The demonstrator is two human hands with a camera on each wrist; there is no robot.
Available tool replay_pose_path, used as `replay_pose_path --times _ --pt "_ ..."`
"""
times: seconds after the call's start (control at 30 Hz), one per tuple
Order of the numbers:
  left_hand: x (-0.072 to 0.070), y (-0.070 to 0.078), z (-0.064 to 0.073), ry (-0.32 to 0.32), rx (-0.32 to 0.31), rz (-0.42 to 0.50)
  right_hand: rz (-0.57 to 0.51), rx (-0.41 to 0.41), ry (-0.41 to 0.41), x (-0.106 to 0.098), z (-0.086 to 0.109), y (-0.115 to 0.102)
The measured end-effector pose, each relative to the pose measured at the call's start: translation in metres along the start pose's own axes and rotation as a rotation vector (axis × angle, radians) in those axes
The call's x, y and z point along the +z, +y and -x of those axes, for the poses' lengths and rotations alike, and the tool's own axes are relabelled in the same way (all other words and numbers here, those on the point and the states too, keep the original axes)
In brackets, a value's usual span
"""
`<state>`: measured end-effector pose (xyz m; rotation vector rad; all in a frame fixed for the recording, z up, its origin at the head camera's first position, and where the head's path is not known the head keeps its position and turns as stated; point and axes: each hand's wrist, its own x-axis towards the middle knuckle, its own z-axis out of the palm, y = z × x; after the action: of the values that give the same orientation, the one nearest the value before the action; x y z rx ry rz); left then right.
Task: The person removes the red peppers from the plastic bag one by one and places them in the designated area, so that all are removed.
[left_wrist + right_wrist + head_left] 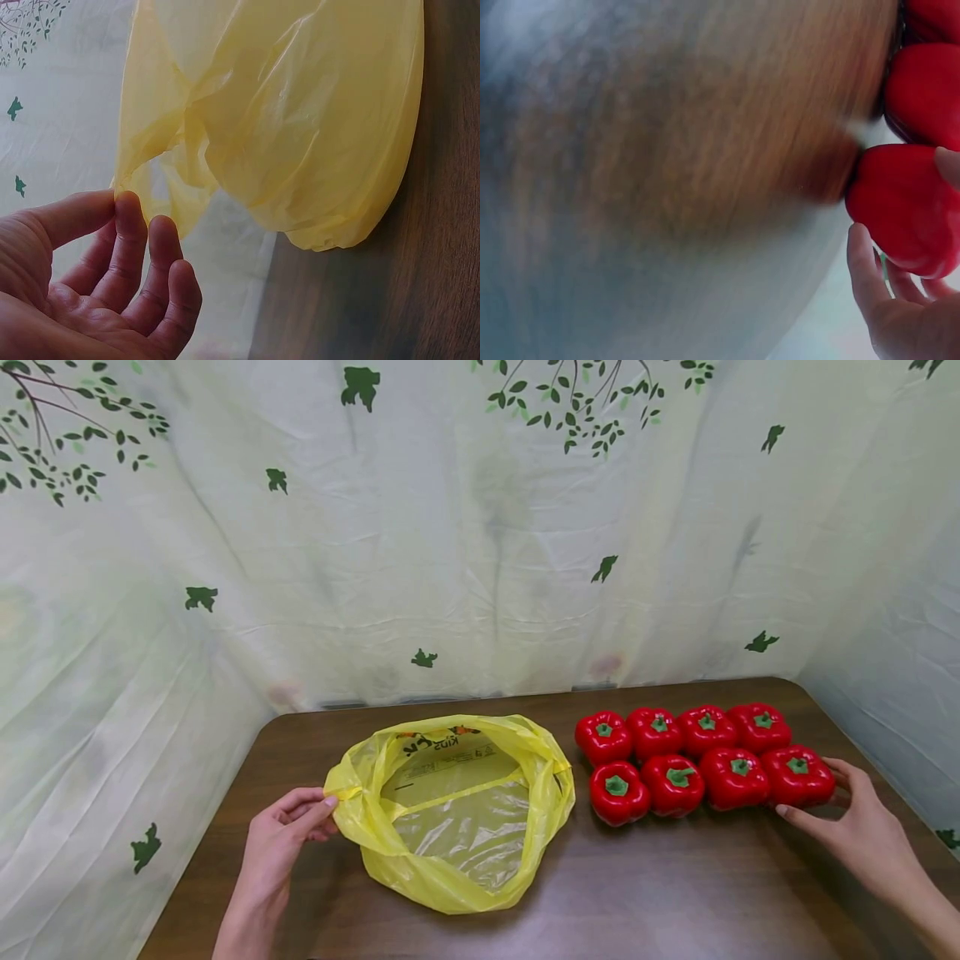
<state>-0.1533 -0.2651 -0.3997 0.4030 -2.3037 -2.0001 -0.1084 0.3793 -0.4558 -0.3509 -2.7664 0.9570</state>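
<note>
A yellow plastic bag (pixel 457 893) stands on the table with its wide mouth facing up. At its left edge, my left hand (pixel 288 822) pinches the rim between thumb and index finger; the left wrist view shows the bag (pixel 300 135) hanging from that hand (pixel 120 277). Several glossy red bell peppers (pixel 675 785) with green stems sit in two rows right of the bag. Around the front row's rightmost bell pepper (pixel 798 777) curls my right hand (pixel 858 822), thumb in front and fingers at its right side. The right wrist view shows this pepper (pixel 904 199) between thumb and fingers (pixel 866 274).
A dark brown wooden table (pixel 660 893) lies under everything. Pale cloth (pixel 465 568) with green leaf prints hangs behind it and at both sides. The rear bell peppers (pixel 705 729) stand close against the front ones.
</note>
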Motion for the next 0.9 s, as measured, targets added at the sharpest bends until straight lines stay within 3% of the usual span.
replay_pose_path --times 0.5,0.77,0.9 --pt "-0.002 -0.001 0.000 0.010 -0.004 0.010 -0.107 -0.001 -0.021 -0.006 0.006 0.004" --pt "0.000 0.001 0.000 -0.007 0.006 0.006 -0.191 -0.073 0.243 -0.012 0.025 -0.024" --pt "0.003 0.003 0.000 -0.020 0.022 0.017 -0.253 -0.156 0.296 -0.010 0.030 -0.047"
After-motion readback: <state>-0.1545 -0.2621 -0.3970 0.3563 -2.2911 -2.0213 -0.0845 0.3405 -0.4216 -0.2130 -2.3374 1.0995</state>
